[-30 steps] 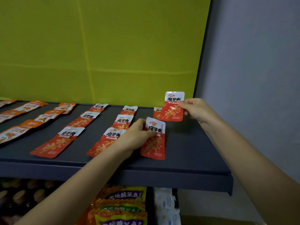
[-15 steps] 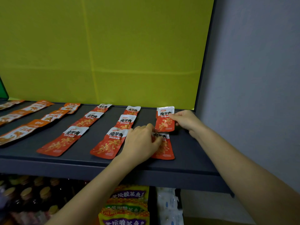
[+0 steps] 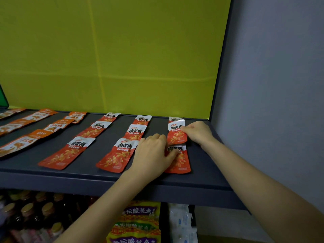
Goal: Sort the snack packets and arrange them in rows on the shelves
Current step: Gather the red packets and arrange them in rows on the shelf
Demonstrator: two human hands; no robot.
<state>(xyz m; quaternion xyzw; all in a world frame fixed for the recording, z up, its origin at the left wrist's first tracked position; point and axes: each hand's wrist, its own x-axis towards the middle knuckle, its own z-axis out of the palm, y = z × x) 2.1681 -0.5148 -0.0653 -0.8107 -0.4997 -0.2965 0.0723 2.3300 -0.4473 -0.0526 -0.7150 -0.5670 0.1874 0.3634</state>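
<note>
Packets meet both hands: left hand (image 3: 154,153) presses front packet (image 3: 180,162); right hand (image 3: 198,133) pinches middle packet (image 3: 175,135).

Packets (image 3: 115,156) lie in rows on the shelf (image 3: 206,176), bottles (image 3: 28,214) below.

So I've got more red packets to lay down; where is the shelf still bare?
Bare strips run between the columns: between the first red column and the second, and right of the last column up to the shelf's right edge. The last column is crowded: the left hand presses its front packet, the right hand the middle one.
</note>
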